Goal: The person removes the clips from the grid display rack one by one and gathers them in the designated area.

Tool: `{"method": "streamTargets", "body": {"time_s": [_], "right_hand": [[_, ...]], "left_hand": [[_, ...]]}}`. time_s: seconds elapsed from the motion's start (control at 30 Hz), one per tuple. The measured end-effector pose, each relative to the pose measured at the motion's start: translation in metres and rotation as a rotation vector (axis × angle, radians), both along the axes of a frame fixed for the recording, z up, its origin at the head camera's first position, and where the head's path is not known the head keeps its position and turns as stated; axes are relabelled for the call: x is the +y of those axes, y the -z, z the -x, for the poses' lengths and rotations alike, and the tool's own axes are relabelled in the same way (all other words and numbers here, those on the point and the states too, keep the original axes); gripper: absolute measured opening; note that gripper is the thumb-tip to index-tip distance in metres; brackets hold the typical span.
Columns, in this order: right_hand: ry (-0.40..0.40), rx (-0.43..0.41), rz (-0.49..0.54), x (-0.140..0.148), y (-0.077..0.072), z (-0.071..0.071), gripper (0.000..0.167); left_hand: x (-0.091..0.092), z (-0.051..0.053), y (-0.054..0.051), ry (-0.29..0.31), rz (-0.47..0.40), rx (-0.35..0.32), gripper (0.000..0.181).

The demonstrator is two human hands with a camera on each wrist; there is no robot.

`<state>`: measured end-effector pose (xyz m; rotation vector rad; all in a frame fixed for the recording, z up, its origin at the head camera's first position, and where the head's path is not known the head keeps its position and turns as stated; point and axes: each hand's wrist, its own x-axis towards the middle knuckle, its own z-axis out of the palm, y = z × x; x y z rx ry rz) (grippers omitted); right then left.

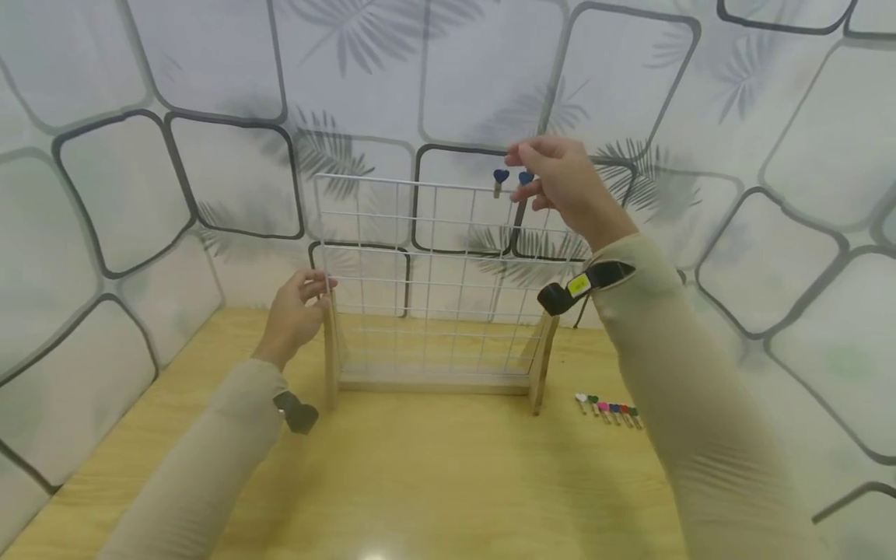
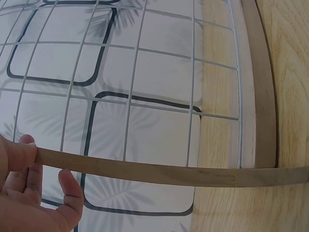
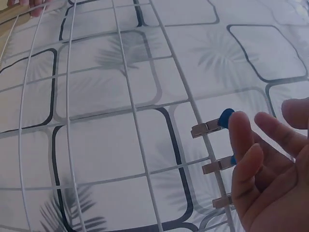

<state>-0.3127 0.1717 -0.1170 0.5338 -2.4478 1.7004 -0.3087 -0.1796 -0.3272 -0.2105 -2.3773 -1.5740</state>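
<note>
A white wire grid (image 1: pixel 434 253) stands upright in a wooden stand. My left hand (image 1: pixel 294 315) grips the top of the stand's left wooden upright (image 2: pixel 145 171), thumb on one side. Along the grid's top wire sit small wooden clips with blue hearts; one clip (image 1: pixel 498 187) shows left of my right hand (image 1: pixel 560 179). In the right wrist view three clips are on that wire, the nearest clip (image 3: pixel 207 128) having its blue heart beside a fingertip. My right hand's fingers are loosely bent, thumb apart, with nothing held between them; whether a finger touches the heart is unclear.
To the right of the stand, a row of several heart clips (image 1: pixel 609 408) in different colours lies on the wooden table (image 1: pixel 420 474). A patterned wall covering (image 1: pixel 350 62) rises behind the grid. The stand's right upright (image 1: pixel 542 365) is below my right forearm.
</note>
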Motion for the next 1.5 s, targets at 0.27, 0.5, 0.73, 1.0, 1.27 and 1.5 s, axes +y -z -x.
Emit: {"method": "streamTargets", "body": {"time_s": [0.27, 0.5, 0.73, 1.0, 1.27, 1.5], "right_hand": [[0.069, -0.006, -0.399, -0.006, -0.002, 0.012, 0.040], [0.173, 0.059, -0.455, -0.014, 0.001, 0.012, 0.032], [0.245, 0.104, -0.350, -0.022, 0.007, 0.012, 0.024], [0.062, 0.169, -0.063, -0.007, 0.015, -0.002, 0.023], [0.066, 0.181, -0.144, 0.030, 0.048, -0.011, 0.028], [0.118, 0.138, -0.158, 0.071, 0.079, -0.014, 0.030]], "left_hand": [[0.000, 0.000, 0.000, -0.003, 0.000, -0.003, 0.038], [0.002, 0.001, 0.001, -0.016, 0.010, 0.011, 0.036], [0.003, 0.000, 0.001, -0.015, 0.015, 0.010, 0.037], [0.003, -0.003, -0.003, -0.004, 0.003, 0.014, 0.037], [0.002, -0.004, -0.006, 0.002, 0.008, 0.015, 0.037], [0.002, -0.003, -0.004, 0.003, 0.015, 0.009, 0.037]]}}
